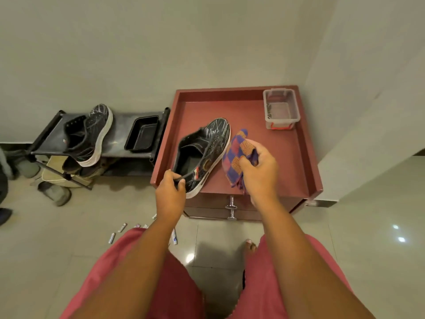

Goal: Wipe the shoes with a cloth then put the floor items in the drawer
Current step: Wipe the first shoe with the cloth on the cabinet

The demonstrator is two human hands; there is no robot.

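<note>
Gripping the heel of the black shoe [203, 151] with your left hand [170, 192], you hold it over the red table [285, 162], just beside the checked cloth [236, 155] bunched in your right hand [259, 173]. Small tubes [122, 227] lie on the floor [69, 238].

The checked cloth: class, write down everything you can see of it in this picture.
The checked cloth is woven fabric in squares of blue-purple, red and striped orange. It looks soft and crumpled, bunched rather than spread flat. The right hand grips it around the middle, so one end pokes up beyond the fingers and a frayed-looking corner hangs below the hand. It sits just over the red-brown cabinet top, right beside the black shoe that the left hand holds by the heel. Whether cloth and shoe touch cannot be told.
</note>
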